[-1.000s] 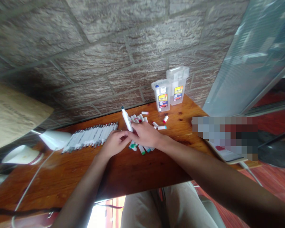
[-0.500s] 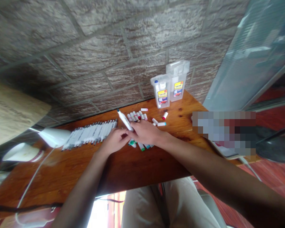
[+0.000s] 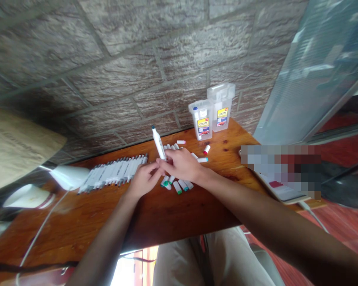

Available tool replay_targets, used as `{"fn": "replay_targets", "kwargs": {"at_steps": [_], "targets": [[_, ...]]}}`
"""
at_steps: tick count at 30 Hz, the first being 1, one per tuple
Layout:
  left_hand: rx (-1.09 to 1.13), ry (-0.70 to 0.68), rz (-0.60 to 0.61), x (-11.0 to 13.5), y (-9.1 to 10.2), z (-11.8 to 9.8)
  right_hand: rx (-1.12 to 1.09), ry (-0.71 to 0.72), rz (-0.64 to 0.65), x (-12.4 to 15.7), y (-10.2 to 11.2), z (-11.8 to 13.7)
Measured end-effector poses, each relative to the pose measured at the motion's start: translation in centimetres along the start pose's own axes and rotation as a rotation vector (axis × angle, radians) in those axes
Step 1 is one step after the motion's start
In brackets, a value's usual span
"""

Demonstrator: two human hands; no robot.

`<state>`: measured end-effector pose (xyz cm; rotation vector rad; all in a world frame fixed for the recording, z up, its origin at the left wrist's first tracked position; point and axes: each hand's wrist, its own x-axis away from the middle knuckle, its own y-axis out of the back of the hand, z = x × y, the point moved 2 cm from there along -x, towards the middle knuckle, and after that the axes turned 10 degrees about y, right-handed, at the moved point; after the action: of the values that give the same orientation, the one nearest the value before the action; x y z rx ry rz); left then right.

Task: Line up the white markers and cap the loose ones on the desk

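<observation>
A white marker (image 3: 158, 143) with a dark blue tip end points upward and leans slightly left. My right hand (image 3: 182, 165) is closed round its lower part. The fingers of my left hand (image 3: 146, 179) are pinched at the marker's lower end, against my right fingertips; the grip itself is partly hidden. Below my hands lie several loose caps with green and teal ends, among them a green cap (image 3: 177, 187). More white caps (image 3: 170, 147) are partly covered by my right hand. To the left, a row of white markers (image 3: 113, 171) lies side by side on the wooden table (image 3: 173, 218).
Two clear plastic boxes (image 3: 203, 125) with yellow labels stand at the back by the stone wall (image 3: 131, 71); one holds a blue-ended marker. A red-ended cap (image 3: 207, 149) lies before them. At left are a white lamp (image 3: 68, 176), a paper cup (image 3: 30, 196) and a cable.
The marker has tipped more upright and both hands have shifted slightly. More of the green and teal caps below my right hand now shows.
</observation>
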<state>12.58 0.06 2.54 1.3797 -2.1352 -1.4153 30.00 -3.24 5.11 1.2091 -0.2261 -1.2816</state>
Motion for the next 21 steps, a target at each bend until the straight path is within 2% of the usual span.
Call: {"fn": "replay_targets", "kwargs": {"at_steps": [15,21], "targets": [[-0.056,-0.003,-0.049,0.16,0.28,0.07,-0.028,0.032,-0.031,0.09,-0.25,0.04],[-0.025,-0.028,-0.056,0.19,0.25,-0.25,-0.107,0.056,-0.061,0.00,-0.27,-0.33]]}}
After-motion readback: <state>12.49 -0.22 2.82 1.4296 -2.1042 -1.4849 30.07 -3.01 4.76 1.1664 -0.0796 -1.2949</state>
